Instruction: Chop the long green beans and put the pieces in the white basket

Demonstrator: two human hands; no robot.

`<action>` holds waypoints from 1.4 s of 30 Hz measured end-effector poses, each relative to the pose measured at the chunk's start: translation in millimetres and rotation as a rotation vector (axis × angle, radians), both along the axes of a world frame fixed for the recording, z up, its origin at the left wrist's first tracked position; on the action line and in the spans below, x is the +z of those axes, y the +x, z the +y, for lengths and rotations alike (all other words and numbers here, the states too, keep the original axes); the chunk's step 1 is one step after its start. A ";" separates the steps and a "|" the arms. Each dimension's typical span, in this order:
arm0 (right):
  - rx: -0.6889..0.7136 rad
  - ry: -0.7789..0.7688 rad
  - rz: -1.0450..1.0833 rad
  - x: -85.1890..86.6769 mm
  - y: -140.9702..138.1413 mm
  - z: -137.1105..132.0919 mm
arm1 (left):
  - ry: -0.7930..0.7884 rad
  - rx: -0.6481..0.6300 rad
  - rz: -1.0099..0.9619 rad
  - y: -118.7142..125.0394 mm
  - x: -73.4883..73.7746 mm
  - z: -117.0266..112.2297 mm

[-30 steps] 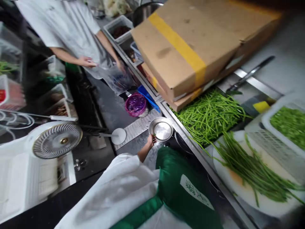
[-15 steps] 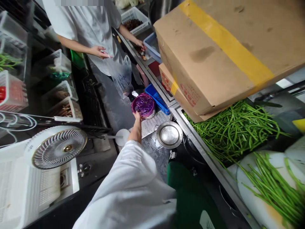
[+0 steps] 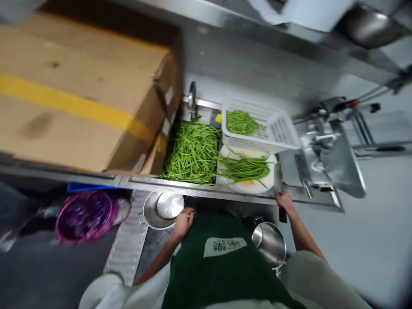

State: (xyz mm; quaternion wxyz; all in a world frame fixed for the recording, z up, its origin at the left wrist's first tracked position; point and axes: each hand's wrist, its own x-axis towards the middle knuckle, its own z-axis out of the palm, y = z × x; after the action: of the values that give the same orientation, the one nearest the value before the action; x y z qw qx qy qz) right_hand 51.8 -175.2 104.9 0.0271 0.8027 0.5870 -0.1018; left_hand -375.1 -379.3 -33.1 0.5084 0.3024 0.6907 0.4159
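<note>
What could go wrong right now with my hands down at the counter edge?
1. Your right hand grips a dark handle, maybe a knife. Its blade is out of sight, so it could nick you or catch the counter edge.
2. The long beans overhang the round board and could get swept off toward the steel pot below.
3. Your left hand is at the steel bowl rim, and the bowl might tip.
</note>
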 end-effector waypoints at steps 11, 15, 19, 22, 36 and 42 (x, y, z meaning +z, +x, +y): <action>0.005 -0.186 0.229 -53.8 126.1 20.3 | 0.618 -0.836 0.720 223.0 91.3 317.0; 0.158 -0.129 0.089 -61.7 161.9 36.3 | 0.232 -0.986 1.014 291.2 65.4 371.5; 0.241 -0.206 0.148 -64.5 185.4 60.5 | 0.218 -1.203 1.215 314.1 47.6 344.3; 0.277 -0.254 0.185 -62.8 192.7 77.2 | 0.276 -1.254 1.292 316.7 45.7 315.5; 0.273 -0.264 0.225 -65.3 205.0 96.8 | 0.308 -0.935 1.042 364.9 71.6 395.9; 0.249 -0.251 0.214 -68.5 200.0 86.7 | 0.100 -1.078 1.249 437.5 67.2 421.5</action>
State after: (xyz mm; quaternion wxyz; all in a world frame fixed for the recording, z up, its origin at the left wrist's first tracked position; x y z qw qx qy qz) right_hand 251.8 -88.5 36.4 0.0769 0.6987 0.6640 -0.2549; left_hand 62.5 42.2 34.1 0.1466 0.7898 0.5872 -0.0994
